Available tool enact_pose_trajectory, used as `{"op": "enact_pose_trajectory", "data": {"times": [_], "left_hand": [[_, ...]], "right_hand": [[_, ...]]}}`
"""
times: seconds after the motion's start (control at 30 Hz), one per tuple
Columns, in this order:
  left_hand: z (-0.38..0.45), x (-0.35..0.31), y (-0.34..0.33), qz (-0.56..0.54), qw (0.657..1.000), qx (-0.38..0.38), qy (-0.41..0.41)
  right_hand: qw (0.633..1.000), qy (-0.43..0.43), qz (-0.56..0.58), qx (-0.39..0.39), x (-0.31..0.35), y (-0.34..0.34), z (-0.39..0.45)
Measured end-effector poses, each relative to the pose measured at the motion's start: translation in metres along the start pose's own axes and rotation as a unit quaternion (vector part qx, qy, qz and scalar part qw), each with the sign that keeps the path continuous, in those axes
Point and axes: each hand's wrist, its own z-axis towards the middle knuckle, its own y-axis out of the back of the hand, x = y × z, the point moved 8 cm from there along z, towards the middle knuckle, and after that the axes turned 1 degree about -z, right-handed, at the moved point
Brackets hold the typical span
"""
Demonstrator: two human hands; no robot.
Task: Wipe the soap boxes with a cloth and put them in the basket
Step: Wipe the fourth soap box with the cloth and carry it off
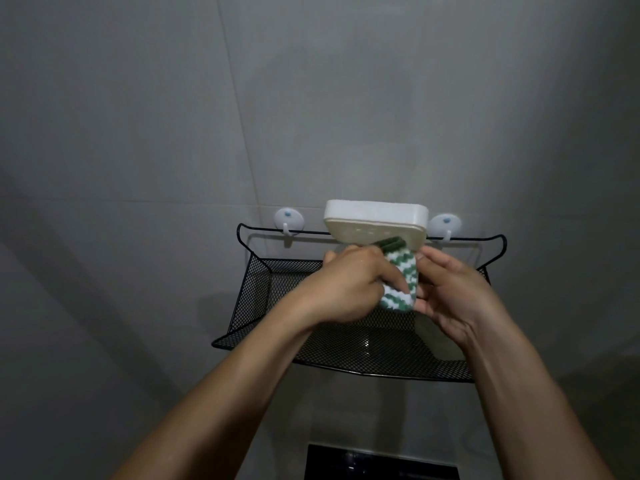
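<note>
This looks like a home bathroom. Large grey wall tiles (138, 116) with thin grout lines fill the view behind the hands. Just behind where the cloth is gripped, a black wire mesh basket (263, 306) hangs from two white stick-on hooks (289, 220). Well below the grip sits a dark glossy panel (381, 462), perhaps a fixture; the dim light leaves that unclear.
</note>
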Motion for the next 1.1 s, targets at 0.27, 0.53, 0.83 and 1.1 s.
{"op": "enact_pose_trajectory", "data": {"times": [0.27, 0.53, 0.83, 1.1], "left_hand": [[-0.005, 0.002, -0.001, 0.008, 0.999, 0.036, 0.002], [-0.011, -0.002, -0.004, 0.053, 0.997, 0.05, -0.013], [-0.015, 0.017, 0.019, 0.213, 0.976, -0.029, -0.031], [-0.009, -0.009, 0.008, 0.203, 0.974, -0.03, -0.096]], "right_hand": [[0.999, -0.023, -0.028, -0.038, -0.008, 0.004, 0.0], [0.997, 0.006, -0.069, -0.016, -0.001, 0.006, -0.002], [0.998, 0.004, -0.054, -0.019, 0.001, 0.011, -0.001], [0.998, 0.001, -0.067, -0.009, -0.004, 0.003, 0.001]]}}
